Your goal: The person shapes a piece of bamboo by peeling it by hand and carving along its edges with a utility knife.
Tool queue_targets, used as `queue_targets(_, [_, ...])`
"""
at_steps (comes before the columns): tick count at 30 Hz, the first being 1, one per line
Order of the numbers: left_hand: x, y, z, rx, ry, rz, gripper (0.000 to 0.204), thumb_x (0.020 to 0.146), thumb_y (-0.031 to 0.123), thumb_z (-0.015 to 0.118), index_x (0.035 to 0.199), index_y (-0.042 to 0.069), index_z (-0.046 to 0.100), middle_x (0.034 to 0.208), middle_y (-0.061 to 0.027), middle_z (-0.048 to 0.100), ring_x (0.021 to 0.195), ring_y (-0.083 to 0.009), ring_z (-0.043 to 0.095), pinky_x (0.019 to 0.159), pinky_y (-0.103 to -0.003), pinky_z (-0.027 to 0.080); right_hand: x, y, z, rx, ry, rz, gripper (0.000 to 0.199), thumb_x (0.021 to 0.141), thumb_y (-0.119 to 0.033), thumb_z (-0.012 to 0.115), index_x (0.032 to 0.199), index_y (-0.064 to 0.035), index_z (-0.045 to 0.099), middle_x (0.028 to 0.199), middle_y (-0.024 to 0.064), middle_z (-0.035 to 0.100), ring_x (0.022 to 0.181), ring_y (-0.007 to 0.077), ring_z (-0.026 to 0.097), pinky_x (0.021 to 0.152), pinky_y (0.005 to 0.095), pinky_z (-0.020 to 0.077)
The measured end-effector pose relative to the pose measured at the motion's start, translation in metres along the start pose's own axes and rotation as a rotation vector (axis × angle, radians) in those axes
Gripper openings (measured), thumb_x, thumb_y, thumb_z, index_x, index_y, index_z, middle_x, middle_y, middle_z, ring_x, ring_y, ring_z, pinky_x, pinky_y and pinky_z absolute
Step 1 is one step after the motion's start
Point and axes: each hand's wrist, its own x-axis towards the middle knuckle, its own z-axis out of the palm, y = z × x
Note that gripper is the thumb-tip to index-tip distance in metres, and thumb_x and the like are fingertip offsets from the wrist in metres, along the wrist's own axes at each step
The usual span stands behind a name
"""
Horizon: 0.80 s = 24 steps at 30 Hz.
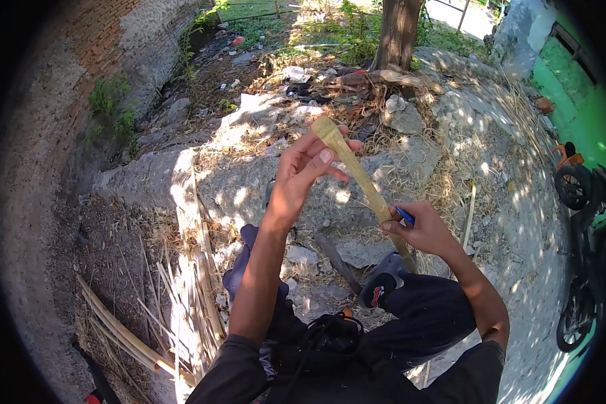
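Note:
A flat, yellowish bamboo strip (360, 175) slants across the space in front of me, its upper end to the left and its lower end running down past my right hand. Near the top, my left hand (308, 165) grips it, thumb in front and fingers partly hidden behind. Lower down, my right hand (417, 227) pinches the strip between thumb and fingers. The same hand also keeps a short blue pen-like object (405, 215), mostly covered by the fingers. Beneath the strip is my dark shoe (384, 279), and a dark bar-like piece (338, 262) lies beside it.
Split bamboo lengths (205, 289) lie to my left, with curved pieces (124, 337) farther out. Shavings are scattered over the stony ground. Ahead stand a tree trunk (398, 34) and a rock (404, 114). A brick wall (94, 34) rises left; wheeled vehicles (576, 185) stand right.

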Motion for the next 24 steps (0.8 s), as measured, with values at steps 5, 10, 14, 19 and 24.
queue_targets(5, [-0.003, -0.001, -0.003, -0.134, 0.074, 0.059, 0.058, 0.110, 0.039, 0.056, 0.151, -0.002, 0.048, 0.134, -0.0190, 0.068, 0.120, -0.0347, 0.070, 0.103, -0.046, 0.057, 0.002, 0.001, 0.001, -0.013, -0.021, 0.007, 0.037, 0.089, -0.034, 0.084, 0.105, -0.0022, 0.077, 0.071, 0.0092, 0.065, 0.062, 0.0199, 0.055, 0.061, 0.0385, 0.0443])
queue_targets(10, [-0.003, -0.009, -0.009, -0.212, 0.029, 0.072, 0.057, 0.109, 0.041, 0.055, 0.148, 0.000, 0.051, 0.127, -0.0137, 0.070, 0.121, -0.0347, 0.070, 0.107, -0.048, 0.054, 0.001, 0.002, 0.002, -0.005, -0.032, -0.009, 0.039, 0.088, -0.034, 0.085, 0.109, -0.0026, 0.078, 0.073, 0.0097, 0.066, 0.062, 0.0205, 0.055, 0.061, 0.0387, 0.0446])
queue_targets(14, [-0.003, -0.013, -0.012, -0.312, 0.015, 0.054, 0.053, 0.110, 0.041, 0.054, 0.144, 0.001, 0.052, 0.121, -0.0103, 0.068, 0.115, -0.0314, 0.070, 0.105, -0.049, 0.056, 0.000, -0.002, 0.000, 0.001, -0.041, 0.004, 0.040, 0.088, -0.035, 0.085, 0.109, -0.0025, 0.077, 0.072, 0.0101, 0.064, 0.062, 0.0206, 0.054, 0.062, 0.0391, 0.0448])
queue_targets(19, [-0.001, -0.015, -0.010, -0.419, 0.012, 0.032, 0.053, 0.110, 0.042, 0.051, 0.147, 0.004, 0.049, 0.123, -0.0100, 0.063, 0.120, -0.0294, 0.066, 0.110, -0.052, 0.053, 0.002, 0.001, 0.002, -0.014, -0.020, 0.018, 0.040, 0.089, -0.037, 0.084, 0.104, -0.0010, 0.076, 0.069, 0.0097, 0.061, 0.061, 0.0202, 0.053, 0.061, 0.0393, 0.0448])
queue_targets(24, [-0.001, 0.000, -0.001, -0.672, 0.066, -0.088, 0.053, 0.112, 0.054, 0.037, 0.135, 0.008, 0.053, 0.118, -0.0115, 0.060, 0.121, -0.0337, 0.061, 0.119, -0.065, 0.041, 0.002, 0.006, 0.003, 0.049, 0.014, -0.027, 0.040, 0.090, -0.037, 0.083, 0.103, -0.0005, 0.075, 0.068, 0.0096, 0.060, 0.060, 0.0200, 0.052, 0.061, 0.0400, 0.0446])
